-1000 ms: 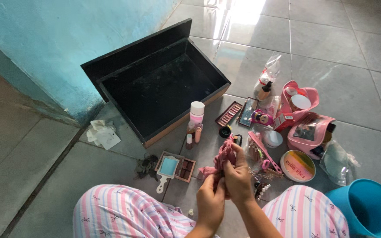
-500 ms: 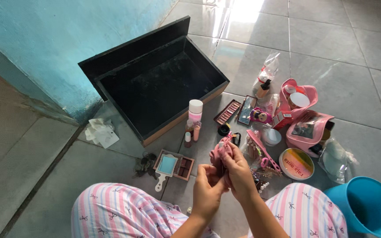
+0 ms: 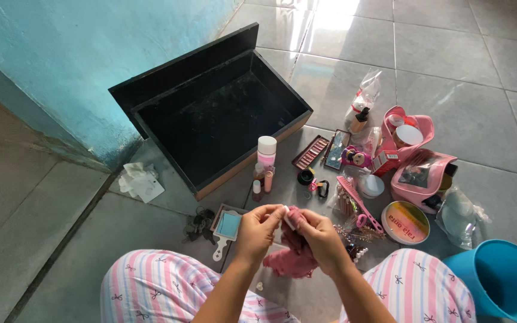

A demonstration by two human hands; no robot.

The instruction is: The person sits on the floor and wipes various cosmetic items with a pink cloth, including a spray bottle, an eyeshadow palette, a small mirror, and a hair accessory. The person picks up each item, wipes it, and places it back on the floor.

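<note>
Both hands meet over my lap, pinching a crumpled pink cloth point(image 3: 293, 261) that hangs down between my knees. My left hand point(image 3: 257, 230) holds its upper edge with thumb and fingers. My right hand point(image 3: 317, 236) grips the bunched part beside it. A small white bit shows between the fingertips; I cannot tell what it is. Just beyond the hands lie a small blue hand mirror point(image 3: 227, 230) on an eyeshadow palette point(image 3: 250, 228) and a pink comb point(image 3: 358, 203).
An open black box point(image 3: 218, 116) stands by the blue wall. Cosmetics are scattered on the tiled floor: a white-capped bottle point(image 3: 266, 151), a pink pouch point(image 3: 423, 174), a round tin point(image 3: 404, 222), plastic bags. A blue bucket point(image 3: 498, 281) stands at the lower right; crumpled paper point(image 3: 140, 180) lies on the left.
The hands have dropped nearer to my lap and moved apart a little. The cloth, bunched up high before, now hangs lower between them.
</note>
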